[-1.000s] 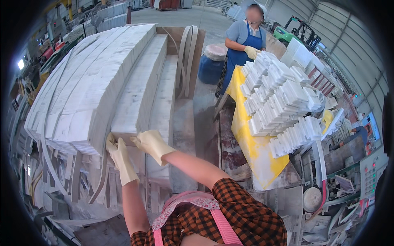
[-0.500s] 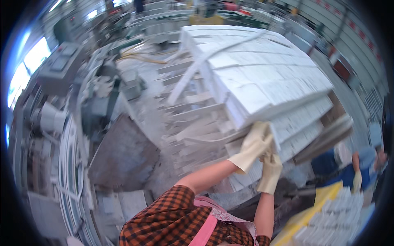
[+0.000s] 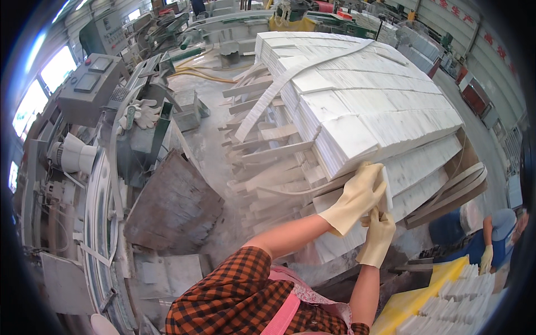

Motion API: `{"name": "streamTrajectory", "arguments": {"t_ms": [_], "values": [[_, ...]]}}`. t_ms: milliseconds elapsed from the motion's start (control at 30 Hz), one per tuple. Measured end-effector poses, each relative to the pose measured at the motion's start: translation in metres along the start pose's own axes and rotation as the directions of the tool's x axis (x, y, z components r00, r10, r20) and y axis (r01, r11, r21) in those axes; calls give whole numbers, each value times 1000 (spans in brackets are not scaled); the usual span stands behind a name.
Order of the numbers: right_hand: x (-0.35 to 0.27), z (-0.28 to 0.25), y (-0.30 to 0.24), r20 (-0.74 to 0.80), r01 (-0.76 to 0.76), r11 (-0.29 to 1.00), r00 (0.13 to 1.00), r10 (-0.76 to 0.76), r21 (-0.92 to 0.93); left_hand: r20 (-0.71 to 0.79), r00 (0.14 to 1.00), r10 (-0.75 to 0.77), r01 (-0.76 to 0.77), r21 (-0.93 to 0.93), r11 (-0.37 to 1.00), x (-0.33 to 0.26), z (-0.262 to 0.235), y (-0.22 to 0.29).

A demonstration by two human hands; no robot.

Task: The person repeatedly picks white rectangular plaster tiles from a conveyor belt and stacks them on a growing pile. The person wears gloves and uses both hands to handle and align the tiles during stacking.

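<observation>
Both of my hands wear cream rubber gloves at the near corner of a big stack of white marble slabs (image 3: 363,95). A white marble tile (image 3: 387,188), seen nearly edge-on and tilted upright, is between them. My left hand (image 3: 355,195) is closed on its upper part, right beside the stack's corner. Lower down, my right hand (image 3: 378,234) grips the tile's bottom end with bent fingers. Part of the tile is hidden behind the gloves. A pale strap (image 3: 290,75) lies slantwise over the stack.
Broken stone strips (image 3: 273,153) litter the floor left of the stack. A brown, rough sheet (image 3: 174,206) leans by machinery with a control box (image 3: 92,84). At the right, a co-worker in blue (image 3: 497,234) is near more white slabs (image 3: 458,301) beside a yellow sheet (image 3: 424,290).
The view has shifted slightly and become sharper. My hands still grip the tile by the stack's near corner, the right hand a little farther right in the picture.
</observation>
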State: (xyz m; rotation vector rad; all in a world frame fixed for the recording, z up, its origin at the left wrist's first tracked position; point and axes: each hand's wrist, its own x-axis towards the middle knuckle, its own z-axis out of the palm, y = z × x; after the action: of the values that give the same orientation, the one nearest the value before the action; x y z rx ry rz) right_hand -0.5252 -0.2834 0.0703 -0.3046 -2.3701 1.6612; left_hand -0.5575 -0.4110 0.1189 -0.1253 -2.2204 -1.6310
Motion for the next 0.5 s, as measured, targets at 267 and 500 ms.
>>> {"name": "streamTrajectory", "arguments": {"t_ms": [267,500], "values": [[-9,-4,-33,10,-32,999,999,31,26,43,998,-51,47,77,996,9,-11,18],[-9,0,-4,-13,65,986,998,-64,150,29,999,-25,24,28,999,3,-9,24]]}}
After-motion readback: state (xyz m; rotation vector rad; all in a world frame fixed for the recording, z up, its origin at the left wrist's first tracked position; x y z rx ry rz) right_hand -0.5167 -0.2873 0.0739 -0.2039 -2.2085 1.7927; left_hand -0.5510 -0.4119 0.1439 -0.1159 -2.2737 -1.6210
